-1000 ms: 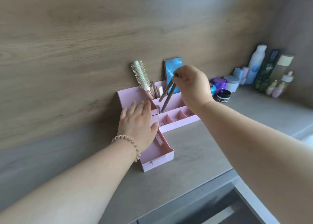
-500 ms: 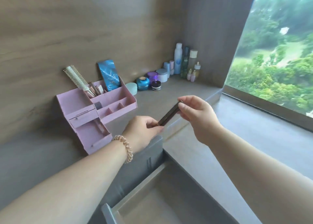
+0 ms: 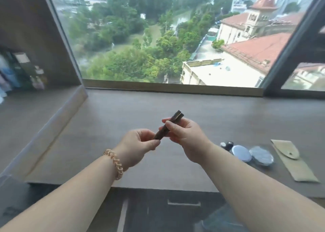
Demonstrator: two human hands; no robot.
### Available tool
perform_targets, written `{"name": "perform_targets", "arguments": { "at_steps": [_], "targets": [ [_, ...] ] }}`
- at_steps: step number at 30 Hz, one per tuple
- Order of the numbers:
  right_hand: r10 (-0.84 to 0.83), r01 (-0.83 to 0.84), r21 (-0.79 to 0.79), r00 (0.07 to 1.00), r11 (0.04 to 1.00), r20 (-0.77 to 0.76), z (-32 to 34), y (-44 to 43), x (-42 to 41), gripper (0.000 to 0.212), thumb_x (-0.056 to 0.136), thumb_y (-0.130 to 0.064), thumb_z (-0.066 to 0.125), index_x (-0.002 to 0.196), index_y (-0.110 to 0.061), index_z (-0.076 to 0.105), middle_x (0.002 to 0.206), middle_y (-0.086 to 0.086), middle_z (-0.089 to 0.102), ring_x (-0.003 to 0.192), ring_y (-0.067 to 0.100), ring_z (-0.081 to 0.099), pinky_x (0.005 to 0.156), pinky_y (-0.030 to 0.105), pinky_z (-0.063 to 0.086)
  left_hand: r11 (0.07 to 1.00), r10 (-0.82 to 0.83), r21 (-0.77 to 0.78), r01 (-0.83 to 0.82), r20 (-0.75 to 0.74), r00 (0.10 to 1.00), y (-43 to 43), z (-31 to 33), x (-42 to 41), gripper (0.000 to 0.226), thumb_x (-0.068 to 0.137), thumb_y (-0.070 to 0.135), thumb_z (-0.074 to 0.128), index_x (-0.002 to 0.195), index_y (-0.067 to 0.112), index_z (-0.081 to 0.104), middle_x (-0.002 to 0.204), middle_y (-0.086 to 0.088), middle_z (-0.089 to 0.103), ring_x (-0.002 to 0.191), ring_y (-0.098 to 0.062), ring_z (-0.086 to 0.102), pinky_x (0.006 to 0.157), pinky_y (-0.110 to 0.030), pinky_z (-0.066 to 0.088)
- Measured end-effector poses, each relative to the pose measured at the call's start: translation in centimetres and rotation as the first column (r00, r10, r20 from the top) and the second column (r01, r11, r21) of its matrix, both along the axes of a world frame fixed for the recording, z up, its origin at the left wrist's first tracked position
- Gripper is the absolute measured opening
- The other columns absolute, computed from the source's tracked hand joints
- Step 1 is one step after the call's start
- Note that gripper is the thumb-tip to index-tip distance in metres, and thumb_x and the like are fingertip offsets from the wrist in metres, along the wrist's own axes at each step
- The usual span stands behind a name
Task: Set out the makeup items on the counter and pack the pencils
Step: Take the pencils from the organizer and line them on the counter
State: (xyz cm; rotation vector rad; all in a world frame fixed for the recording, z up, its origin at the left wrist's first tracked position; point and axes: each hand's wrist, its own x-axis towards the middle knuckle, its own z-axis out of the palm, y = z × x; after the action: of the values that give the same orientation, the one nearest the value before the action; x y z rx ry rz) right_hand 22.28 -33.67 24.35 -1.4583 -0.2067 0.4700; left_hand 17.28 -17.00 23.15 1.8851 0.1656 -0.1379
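Observation:
Both hands hold dark brown makeup pencils above the grey counter. My left hand, with a beaded bracelet on the wrist, pinches the lower end. My right hand grips the middle, and the upper end sticks out past its fingers. The pencils look like two held side by side, tilted up to the right. To the right on the counter lie a beige pouch with its flap open, two round silver compacts and small dark items.
A large window runs along the back of the counter. At far left a blurred shelf niche holds bottles behind a wood side panel. The counter's front edge sits above dark drawer fronts.
The view has swung right from the pink organiser to the window counter. The pencils, taken from the organiser by my right hand, are now held by both hands over the counter.

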Motion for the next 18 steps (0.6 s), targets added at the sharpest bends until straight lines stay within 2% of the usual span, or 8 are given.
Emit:
{"name": "perform_targets", "arguments": {
  "at_steps": [2,5,7,10,12,15,17,18],
  "targets": [
    [-0.108,0.108,-0.014,0.994,0.994,-0.026,-0.3,-5.6,-0.1,0.008,0.089,-0.022,0.06,0.092,-0.023,0.067,0.09,0.0,0.07,0.083,0.015,0.067,0.075,0.028,0.038,0.997,-0.077,-0.003,0.077,0.0,0.997,-5.0,-0.1,1.6,0.005,0.082,0.015,0.071,0.085,0.012,0.07,0.075,-0.005,0.07,0.069,-0.012,0.065,0.072,-0.028,0.053],
    [-0.239,0.24,-0.003,0.967,0.971,-0.087,-0.9,-14.5,-0.4,0.008,0.089,-0.021,0.06,0.09,-0.022,0.068,0.087,-0.001,0.07,0.081,0.014,0.068,0.073,0.027,0.039,0.988,-0.154,-0.007,0.154,0.001,0.988,-13.3,-0.6,3.2,0.001,0.081,0.018,0.072,0.082,0.018,0.071,0.067,0.002,0.071,0.063,-0.006,0.066,0.056,-0.015,0.048],
    [-0.289,0.292,0.012,0.95,0.956,-0.12,-1.5,-20.7,-0.6,0.008,0.089,-0.019,0.06,0.089,-0.02,0.068,0.084,0.0,0.071,0.078,0.015,0.068,0.069,0.026,0.04,0.981,-0.193,-0.013,0.193,-0.006,0.981,-19.3,-1.3,3.9,0.005,0.081,0.016,0.072,0.078,0.02,0.071,0.062,0.005,0.07,0.059,-0.004,0.064,0.051,-0.012,0.045],
    [-0.311,0.321,0.037,0.934,0.946,-0.175,-2.7,-29.0,-0.4,0.008,0.088,-0.015,0.06,0.09,-0.014,0.067,0.083,0.005,0.071,0.074,0.018,0.068,0.068,0.023,0.048,0.974,-0.226,-0.028,0.226,-0.028,0.974,-27.1,-2.6,4.6,0.008,0.081,0.012,0.071,0.079,0.02,0.072,0.066,0.004,0.07,0.06,-0.006,0.062,0.06,-0.018,0.047],
    [-0.3,0.315,0.053,0.934,0.948,-0.195,-3.7,-34.7,0.0,0.008,0.088,-0.012,0.06,0.092,-0.011,0.067,0.085,0.007,0.072,0.074,0.019,0.069,0.067,0.024,0.052,0.967,-0.255,-0.011,0.255,-0.026,0.967,-32.5,-3.7,5.4,0.013,0.081,0.012,0.071,0.076,0.023,0.072,0.066,0.005,0.07,0.06,-0.004,0.061,0.062,-0.016,0.048],
    [-0.289,0.288,-0.031,0.94,0.957,-0.181,-5.3,-40.8,0.3,0.011,0.089,-0.01,0.059,0.09,-0.017,0.069,0.08,0.001,0.074,0.071,0.015,0.07,0.057,0.016,0.049,0.963,-0.266,0.04,0.267,-0.025,0.964,-38.4,-5.5,6.2,0.009,0.081,0.011,0.071,0.083,0.019,0.073,0.064,0.012,0.068,0.061,0.002,0.059,0.062,-0.011,0.045],
    [-0.313,0.308,-0.053,0.938,0.95,-0.152,-6.4,-43.3,0.9,0.014,0.089,-0.008,0.059,0.087,-0.018,0.069,0.082,0.002,0.073,0.073,0.017,0.071,0.063,0.019,0.049,0.975,-0.21,0.066,0.211,-0.025,0.977,-41.2,-6.8,6.5,0.016,0.081,0.012,0.071,0.097,0.013,0.071,0.078,0.011,0.071,0.074,-0.002,0.063,0.069,-0.01,0.046],
    [-0.342,0.337,-0.058,0.931,0.94,-0.128,-7.0,-44.3,1.4,0.016,0.088,-0.006,0.06,0.087,-0.018,0.069,0.083,0.004,0.072,0.074,0.018,0.071,0.066,0.021,0.05,0.982,-0.164,0.086,0.167,-0.038,0.986,-42.4,-7.4,6.7,0.023,0.081,0.014,0.071,0.104,0.013,0.068,0.088,0.005,0.071,0.083,-0.007,0.065,0.075,-0.015,0.048]
  ]
}}
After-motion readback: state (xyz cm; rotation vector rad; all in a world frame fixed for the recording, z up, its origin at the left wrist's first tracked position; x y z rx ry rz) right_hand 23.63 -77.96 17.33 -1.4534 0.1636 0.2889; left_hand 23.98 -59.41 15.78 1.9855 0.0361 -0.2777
